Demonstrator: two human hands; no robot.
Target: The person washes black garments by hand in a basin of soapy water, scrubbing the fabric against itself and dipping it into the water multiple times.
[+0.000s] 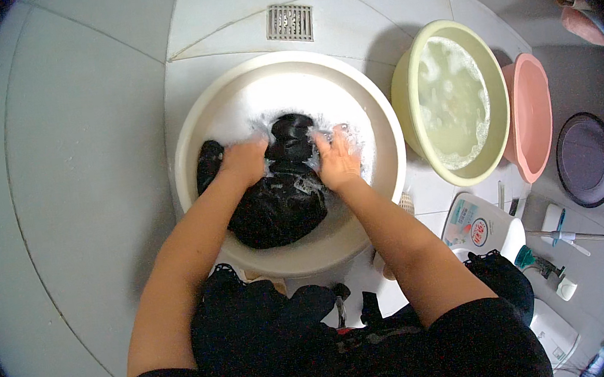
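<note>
A large round cream plastic basin (pixel 301 263) stands on the floor before me, with white suds and wet black fabric (pixel 282 207) in it. At the left of the basin, my left hand (pixel 246 158) is closed on part of the black fabric, its fingertips blurred at the suds. My right hand (pixel 339 157) lies at the right edge of the fabric, fingers spread, with suds on and around them. Between the two hands a dark lump of the fabric bulges up. How much of it lies beneath the foam is hidden.
Right of the basin stand a green basin (pixel 406 100) of cloudy, sudsy water and a pink basin (pixel 534 114). A white detergent jug (pixel 496 223) is nearer me at the right. A metal floor drain (pixel 289 23) lies beyond the basin; a wall (pixel 86 183) rises at the left.
</note>
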